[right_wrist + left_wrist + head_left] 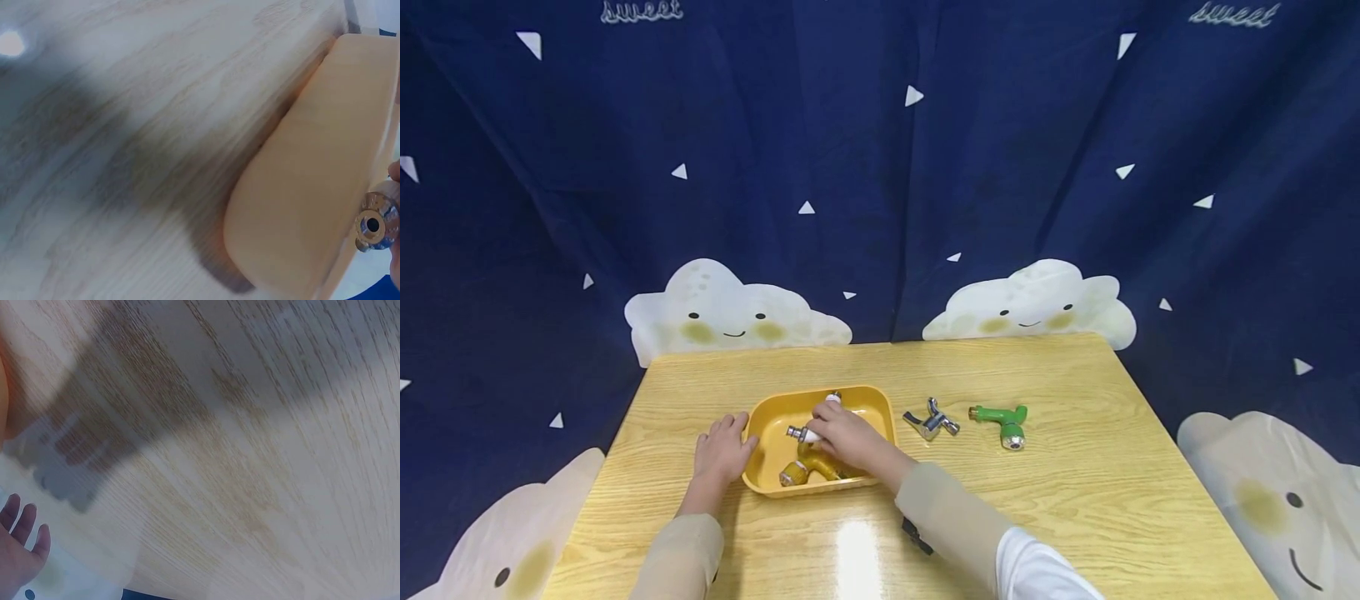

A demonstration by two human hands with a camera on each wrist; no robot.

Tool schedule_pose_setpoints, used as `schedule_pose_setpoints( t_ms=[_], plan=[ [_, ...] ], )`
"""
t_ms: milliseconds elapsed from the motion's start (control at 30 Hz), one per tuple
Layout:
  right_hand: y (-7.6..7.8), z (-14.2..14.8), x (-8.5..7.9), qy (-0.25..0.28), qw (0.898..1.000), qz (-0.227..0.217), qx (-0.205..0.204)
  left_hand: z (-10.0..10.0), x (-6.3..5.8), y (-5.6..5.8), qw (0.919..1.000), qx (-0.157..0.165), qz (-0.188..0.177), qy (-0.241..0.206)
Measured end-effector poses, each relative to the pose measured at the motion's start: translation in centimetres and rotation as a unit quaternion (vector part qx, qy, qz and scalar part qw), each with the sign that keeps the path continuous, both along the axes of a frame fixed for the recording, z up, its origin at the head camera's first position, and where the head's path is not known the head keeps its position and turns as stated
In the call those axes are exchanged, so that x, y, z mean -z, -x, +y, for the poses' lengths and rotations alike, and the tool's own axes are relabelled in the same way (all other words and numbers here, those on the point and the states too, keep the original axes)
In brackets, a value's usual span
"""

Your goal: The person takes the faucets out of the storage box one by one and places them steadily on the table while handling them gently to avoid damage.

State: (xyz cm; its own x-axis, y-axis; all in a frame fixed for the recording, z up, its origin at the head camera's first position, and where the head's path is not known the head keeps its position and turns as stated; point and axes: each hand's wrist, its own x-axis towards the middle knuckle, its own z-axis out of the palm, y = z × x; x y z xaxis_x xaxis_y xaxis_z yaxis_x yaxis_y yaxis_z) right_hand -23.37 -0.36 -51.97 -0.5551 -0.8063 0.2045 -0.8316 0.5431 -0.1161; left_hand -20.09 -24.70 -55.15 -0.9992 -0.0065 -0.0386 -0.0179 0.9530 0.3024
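Note:
In the head view my right hand (846, 435) grips a white tap (809, 435) over the orange-yellow tray (760, 477). The tap's chrome end (373, 224) pokes out past the fingers in the right wrist view; the hand hides much of its body. Lying in the tray is a yellow tap (808, 465), close under the white one. My left hand (721, 454) is at the tray's left side, fingers extended and thumb right at the rim. The left wrist view catches this hand (22, 550) in its lower left corner, fingers apart.
Right of the tray, a chrome tap (931, 421) lies on the wooden table (1037, 508). Further right is a green tap (1003, 421) with a chrome-ended knob. A dark blue curtain (865, 167) with clouds hangs behind the table's far edge.

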Motion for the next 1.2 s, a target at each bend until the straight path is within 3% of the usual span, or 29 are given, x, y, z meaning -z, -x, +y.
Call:
schedule_pose_setpoints(
  t_ms=[533,833,1200],
  plan=[
    [-0.7,3.2,-2.3,0.037,0.997,0.063,0.022,-0.2,0.1,0.2,0.9999,0.014,-0.008,0.004],
    [-1.6,5.9,-3.7,0.035,0.993,0.054,0.097,-0.2,0.1,0.3,0.9998,0.015,-0.016,0.001],
    [-1.9,9.8,-2.0,0.077,0.982,0.083,0.154,0.0,0.0,0.1,0.9999,0.011,-0.006,-0.008]
  ],
)
